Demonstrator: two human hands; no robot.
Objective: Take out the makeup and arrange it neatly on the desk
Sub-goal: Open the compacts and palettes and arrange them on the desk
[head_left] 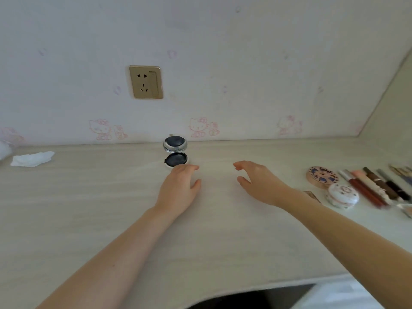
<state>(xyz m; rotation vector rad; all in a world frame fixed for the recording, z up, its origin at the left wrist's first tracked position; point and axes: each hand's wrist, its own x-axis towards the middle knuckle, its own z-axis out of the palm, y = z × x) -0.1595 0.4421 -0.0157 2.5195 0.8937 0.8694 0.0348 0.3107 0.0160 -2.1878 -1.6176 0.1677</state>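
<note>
My two bare forearms come up from the bottom of the frame across the pale wood-grain counter (89, 197). My left hand (178, 186) lies palm down at centre, fingers straight and relaxed, gripping nothing; its fingertips reach the near rim of the open round compact with a dark blue pad and silver-rimmed mirror lid (175, 152), which stands at the back of the counter, lid tilted up against the wall. My right hand (258, 181) hovers just right of centre, fingers loosely spread and slightly bent, its grip empty.

At the right edge of the frame the rest of the makeup is laid out: a round tan compact with a blue floral lid (322, 176), a round white compact with pink and blue pattern (342, 195) just in front of it, and a row of slim pencils and brushes in red, brown, black and cream (376, 186) lying side by side.

At mid left lies a crumpled white tissue (32, 159). On the cat-patterned wallpaper above sits a gold wall socket (146, 82).
</note>
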